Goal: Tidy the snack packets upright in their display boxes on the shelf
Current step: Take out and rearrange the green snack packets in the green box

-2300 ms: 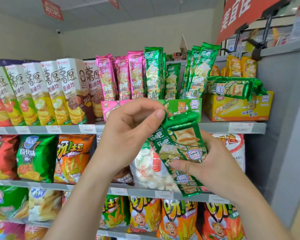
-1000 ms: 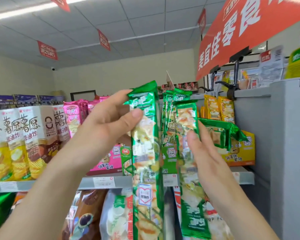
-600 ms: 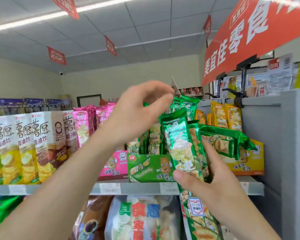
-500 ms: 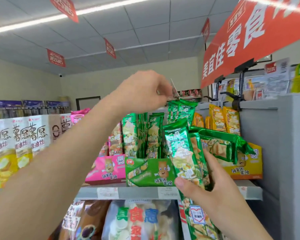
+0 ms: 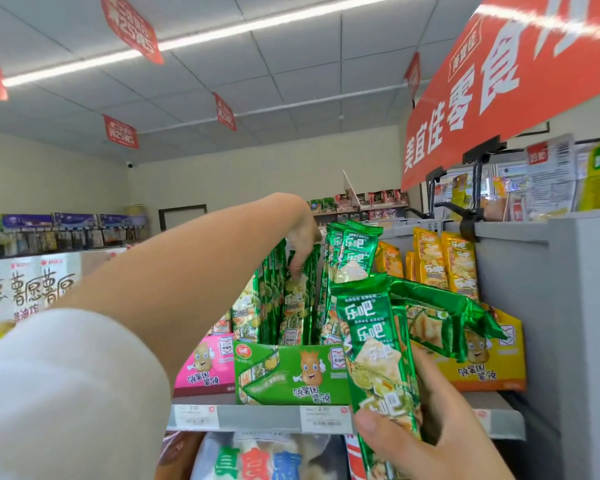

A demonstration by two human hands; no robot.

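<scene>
Holding what, in the right hand (image 5: 426, 431)?

A green packet (image 5: 374, 348), upright, just in front of the shelf (image 5: 257, 417) edge. My thumb curls over its front and my fingers wrap behind it. Its lower end runs out of view.

And the left hand (image 5: 303, 244)?

It is up over the green box (image 5: 291, 375), with the fingers pointing down among the row (image 5: 274, 299) of green packets standing in it. The packet tops hide my fingertips, so I cannot tell whether they pinch one or only touch it. My own forearm and sleeve (image 5: 66, 393) cover much of the shelf to the left.

What sits beside that box?

A pink box (image 5: 205, 368) is just beside it on the left, its contents behind my arm. On the right is a yellow box (image 5: 492, 368), with a stack (image 5: 440, 313) of green packets lying flat across its top. Yellow packets (image 5: 444, 261) stand upright behind the stack.

Is the row straight?

The tall ones at its right end tilt. The rest show edge-on, packed too tight to count.
</scene>
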